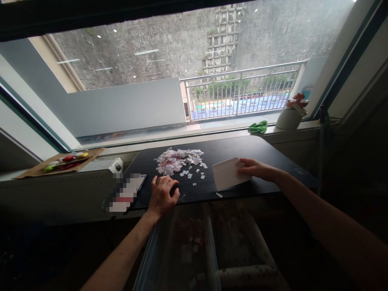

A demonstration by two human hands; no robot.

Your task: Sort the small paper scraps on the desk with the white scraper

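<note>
My right hand (257, 169) pinches the upper right edge of a thin white plastic board (228, 173) with rounded corners, tilted over the black table (242, 147). To its left, my left hand (163, 194) rests at the table's front edge, fingers loosely bent and thumb apart, with nothing visible in it. Just beyond its fingertips lies a heap of small paper pieces (174, 159), white with some pink. Several loose squares are scattered right of the heap, and a small white strip (218, 195) lies below the board.
Below the front edge stands a clear plastic bin (214, 250) with paper bits inside. A phone (129, 192), partly blurred out, is at the table's left edge. On the sill are a green cloth (258, 127) and a white container (289, 117). A radiator (101, 163) stands left.
</note>
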